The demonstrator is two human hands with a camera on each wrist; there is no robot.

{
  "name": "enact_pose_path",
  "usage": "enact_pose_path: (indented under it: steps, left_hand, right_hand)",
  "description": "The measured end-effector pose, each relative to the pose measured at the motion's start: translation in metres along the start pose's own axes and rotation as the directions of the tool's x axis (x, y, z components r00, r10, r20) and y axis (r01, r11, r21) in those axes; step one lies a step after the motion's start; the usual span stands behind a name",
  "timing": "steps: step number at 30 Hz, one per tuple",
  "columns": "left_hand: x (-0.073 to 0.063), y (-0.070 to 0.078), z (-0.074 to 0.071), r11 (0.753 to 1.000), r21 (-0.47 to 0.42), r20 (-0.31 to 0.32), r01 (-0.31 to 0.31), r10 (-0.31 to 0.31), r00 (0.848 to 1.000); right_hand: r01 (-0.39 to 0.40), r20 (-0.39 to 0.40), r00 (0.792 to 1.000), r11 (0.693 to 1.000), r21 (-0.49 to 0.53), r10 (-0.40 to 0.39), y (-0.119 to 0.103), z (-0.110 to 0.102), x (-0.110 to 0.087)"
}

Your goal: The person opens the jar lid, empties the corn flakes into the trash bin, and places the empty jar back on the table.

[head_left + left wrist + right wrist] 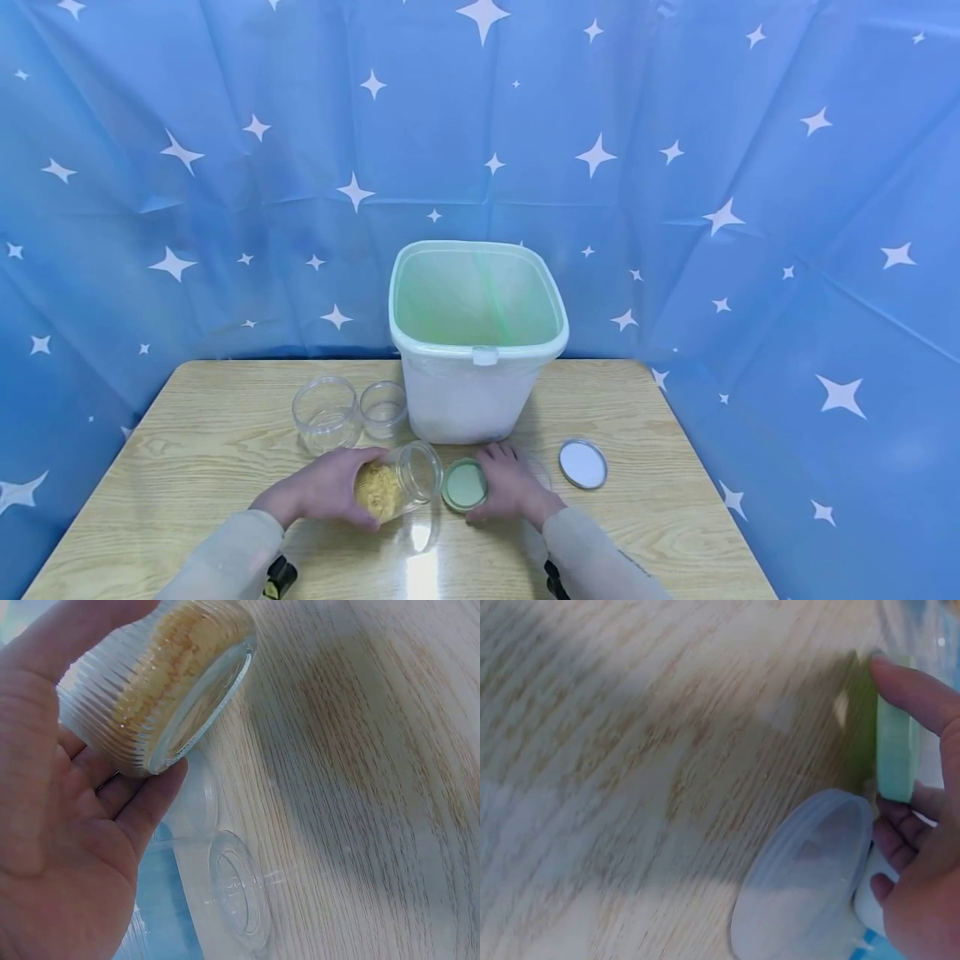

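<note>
My left hand (330,487) grips a clear glass jar (420,475), tipped on its side with its mouth toward the right. Pale yellow flake-like pieces (378,490) lie in its bottom end. From below, in the left wrist view, the ribbed jar wall (97,690) shows between my thumb and fingers. Just right of the jar's mouth, my right hand (513,483) holds a round green lid (465,485) by its edge. The thumb and fingers pinch the lid's green rim (895,750) in the right wrist view.
A big white bin (468,400) with an open top stands at the back middle. Left of it are a large clear container (326,417) and a smaller one (384,410). A translucent lid (802,885) lies by my right hand, partly hidden. Farther right is a white lid (582,464).
</note>
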State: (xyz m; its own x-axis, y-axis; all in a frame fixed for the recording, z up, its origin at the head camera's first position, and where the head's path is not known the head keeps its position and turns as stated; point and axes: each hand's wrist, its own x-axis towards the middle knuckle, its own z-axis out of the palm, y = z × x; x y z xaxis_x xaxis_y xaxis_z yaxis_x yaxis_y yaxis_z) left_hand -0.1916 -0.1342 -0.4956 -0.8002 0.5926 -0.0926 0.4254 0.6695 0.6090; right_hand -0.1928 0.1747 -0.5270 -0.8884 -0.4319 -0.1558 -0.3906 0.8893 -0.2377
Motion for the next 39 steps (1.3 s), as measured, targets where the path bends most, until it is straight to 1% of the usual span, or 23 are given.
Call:
enact_pose_path:
  steps: [4,7,14,19,23,25,28,30,33,35,37,39]
  left_hand:
    - [-0.001,0.001,-0.001,1.000,-0.001,0.001,0.002,-0.002,1.000]
    - [-0.001,0.002,-0.002,1.000,-0.007,0.005,0.004,-0.004,1.000]
    - [-0.002,0.000,-0.002,1.000,-0.020,0.014,0.008,-0.008,1.000]
    - [-0.003,0.000,-0.004,0.999,-0.035,0.021,0.017,-0.016,1.000]
    - [-0.004,0.000,-0.007,0.998,-0.052,0.018,0.023,-0.022,1.000]
    - [-0.005,-0.001,-0.008,0.998,-0.052,0.010,0.025,-0.025,1.000]
    - [-0.007,-0.002,-0.010,0.999,-0.042,-0.003,0.023,-0.023,1.000]
    - [-0.007,-0.003,-0.012,0.999,-0.033,-0.009,0.017,-0.018,1.000]
    - [-0.008,-0.002,-0.016,0.999,-0.035,-0.013,0.008,-0.008,1.000]
    - [-0.009,-0.001,-0.019,0.999,-0.039,-0.013,0.005,-0.005,1.000]
    - [-0.010,-0.001,-0.023,0.999,-0.048,-0.007,0.011,-0.011,1.000]
    - [-0.010,0.000,-0.026,0.999,-0.047,-0.007,0.018,-0.018,1.000]
  right_hand:
    - [0.009,-0.003,1.000,0.992,-0.123,-0.009,-0.001,0.005,0.000]
    - [0.014,-0.011,1.000,0.983,-0.185,-0.017,-0.003,0.007,0.001]
    - [0.003,-0.013,1.000,0.970,-0.244,-0.007,-0.010,0.005,-0.002]
    - [-0.010,-0.002,1.000,0.966,-0.260,0.010,-0.016,-0.004,-0.009]
    - [0.004,-0.007,1.000,0.971,-0.237,-0.006,-0.016,-0.019,-0.018]
    - [0.012,0.005,1.000,0.981,-0.196,-0.011,-0.014,-0.029,-0.023]
    - [0.003,0.043,0.999,0.994,-0.112,0.002,-0.009,-0.045,-0.029]
    - [-0.033,0.074,0.997,0.999,-0.025,0.035,-0.005,-0.058,-0.033]
    - [-0.094,0.113,0.990,0.994,0.061,0.086,0.001,-0.075,-0.038]
    - [-0.131,0.134,0.984,0.987,0.088,0.118,0.006,-0.086,-0.041]
    - [-0.151,0.156,0.978,0.985,0.086,0.136,0.011,-0.094,-0.043]
    - [-0.169,0.180,0.972,0.980,0.105,0.148,0.018,-0.102,-0.044]
